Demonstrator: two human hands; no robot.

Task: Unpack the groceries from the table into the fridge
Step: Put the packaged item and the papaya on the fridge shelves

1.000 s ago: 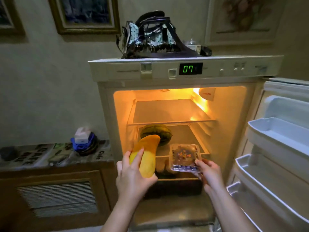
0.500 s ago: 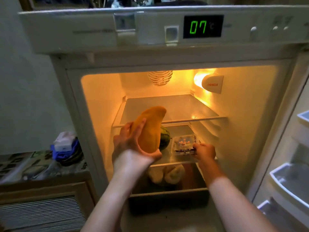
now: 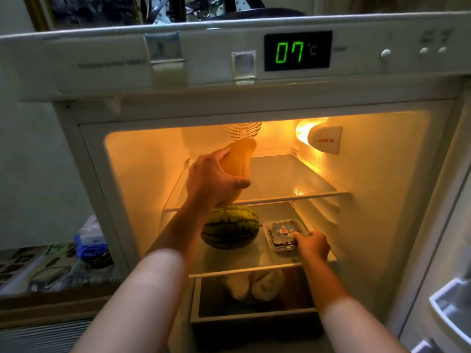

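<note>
The fridge stands open and lit inside. My left hand grips a long yellow mango and holds it over the left part of the top glass shelf. My right hand holds the near edge of a clear plastic berry box, which rests on the middle shelf. A small striped watermelon lies on that same shelf, left of the box.
Pale wrapped items lie in the bottom drawer. The open door's shelves stand at the right. A low counter with a blue bundle is at the left. A bag sits on the fridge top.
My left hand has lifted the mango from in front of the middle shelf up to the top shelf. My right hand has pushed the berry box further onto the middle shelf. The camera has moved closer.
</note>
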